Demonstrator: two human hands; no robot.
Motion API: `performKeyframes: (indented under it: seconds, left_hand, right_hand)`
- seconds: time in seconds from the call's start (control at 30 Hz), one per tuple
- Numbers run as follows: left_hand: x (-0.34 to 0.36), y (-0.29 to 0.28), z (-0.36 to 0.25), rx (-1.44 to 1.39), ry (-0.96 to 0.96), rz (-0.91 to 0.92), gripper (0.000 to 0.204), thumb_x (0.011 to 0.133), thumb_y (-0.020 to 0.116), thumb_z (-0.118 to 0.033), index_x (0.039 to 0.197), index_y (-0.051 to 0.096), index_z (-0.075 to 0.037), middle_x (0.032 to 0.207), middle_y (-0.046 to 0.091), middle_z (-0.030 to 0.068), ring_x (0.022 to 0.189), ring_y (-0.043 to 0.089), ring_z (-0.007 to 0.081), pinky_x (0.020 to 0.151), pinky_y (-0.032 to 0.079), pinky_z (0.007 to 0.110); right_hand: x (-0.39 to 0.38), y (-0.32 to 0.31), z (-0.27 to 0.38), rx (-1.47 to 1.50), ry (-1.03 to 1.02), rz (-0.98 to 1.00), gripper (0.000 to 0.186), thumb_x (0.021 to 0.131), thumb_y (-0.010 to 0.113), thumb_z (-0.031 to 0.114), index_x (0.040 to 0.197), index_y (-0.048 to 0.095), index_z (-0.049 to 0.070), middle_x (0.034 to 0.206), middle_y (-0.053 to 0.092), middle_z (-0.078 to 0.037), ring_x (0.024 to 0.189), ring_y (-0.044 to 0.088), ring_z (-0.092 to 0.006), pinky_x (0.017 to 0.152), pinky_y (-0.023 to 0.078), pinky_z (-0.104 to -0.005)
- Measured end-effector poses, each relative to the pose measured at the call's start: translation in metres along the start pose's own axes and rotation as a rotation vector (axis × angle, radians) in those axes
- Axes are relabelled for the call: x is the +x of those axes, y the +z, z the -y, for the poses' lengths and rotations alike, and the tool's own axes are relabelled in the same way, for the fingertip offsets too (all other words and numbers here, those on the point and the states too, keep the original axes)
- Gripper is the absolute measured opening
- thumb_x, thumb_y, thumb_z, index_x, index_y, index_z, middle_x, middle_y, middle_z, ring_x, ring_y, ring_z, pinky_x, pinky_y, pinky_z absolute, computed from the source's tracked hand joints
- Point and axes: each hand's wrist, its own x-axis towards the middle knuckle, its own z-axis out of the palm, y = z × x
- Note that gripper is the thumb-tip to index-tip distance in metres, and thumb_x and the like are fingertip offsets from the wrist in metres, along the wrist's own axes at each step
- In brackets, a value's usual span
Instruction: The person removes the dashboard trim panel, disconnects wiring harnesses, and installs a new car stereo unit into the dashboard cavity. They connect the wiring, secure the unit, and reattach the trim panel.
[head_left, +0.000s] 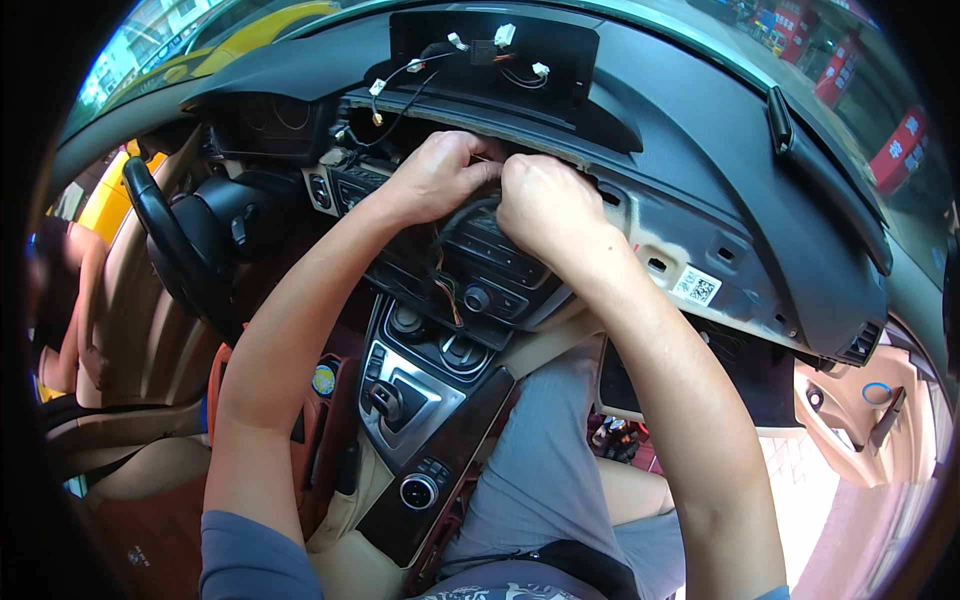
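Observation:
Both my hands meet at the opening in the middle of the car dashboard (690, 180). My left hand (440, 178) is closed in a pinch, thumb and fingers pressed together at the opening's edge. Right beside it, my right hand (550, 200) is curled into a fist with its knuckles up. What the fingers hold is hidden behind them. A dark cable curves just below the hands, and a thin wire bundle (447, 290) hangs over the radio and climate panel (500, 250). Behind the hands, a black display panel (425, 40) stands on the dashboard, with wires and white connectors (505, 36) across it.
The steering wheel (150, 215) and instrument cluster (275, 125) are at left. Below lies the centre console with a gear selector (384, 398) and round control knob (419, 491). The glovebox area (700, 375) hangs at right. Another person's arm (92, 290) shows at far left.

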Motion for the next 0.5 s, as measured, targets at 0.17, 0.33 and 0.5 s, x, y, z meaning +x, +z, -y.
performKeyframes:
  seconds: [0.17, 0.33, 0.5]
  left_hand:
    - [-0.001, 0.001, -0.002, 0.051, 0.013, -0.029, 0.025, 0.095, 0.068, -0.018, 0.107, 0.077, 0.001, 0.100, 0.077, 0.0175, 0.093, 0.074, 0.0298, 0.087, 0.057, 0.039]
    - [-0.006, 0.005, -0.003, 0.014, 0.063, -0.173, 0.022, 0.094, 0.068, -0.016, 0.105, 0.077, 0.001, 0.093, 0.077, 0.0157, 0.085, 0.075, 0.0279, 0.081, 0.057, 0.038]
    - [-0.011, -0.004, 0.005, -0.189, 0.050, -0.135, 0.021, 0.092, 0.072, -0.016, 0.102, 0.077, 0.002, 0.091, 0.077, 0.0151, 0.083, 0.074, 0.0226, 0.078, 0.056, 0.034]
  right_hand:
    - [0.003, -0.002, 0.006, -0.026, 0.088, 0.032, 0.017, 0.088, 0.061, 0.004, 0.096, 0.076, 0.000, 0.100, 0.076, -0.022, 0.093, 0.076, -0.0359, 0.081, 0.062, -0.0436]
    - [0.002, -0.004, 0.011, -0.062, 0.071, 0.005, 0.020, 0.092, 0.058, 0.004, 0.098, 0.076, 0.000, 0.100, 0.076, -0.021, 0.092, 0.076, -0.0352, 0.078, 0.063, -0.0439]
    - [-0.001, 0.000, 0.010, -0.017, 0.048, -0.075, 0.016, 0.089, 0.059, 0.002, 0.095, 0.074, -0.003, 0.097, 0.074, -0.024, 0.091, 0.075, -0.0390, 0.078, 0.062, -0.0463]
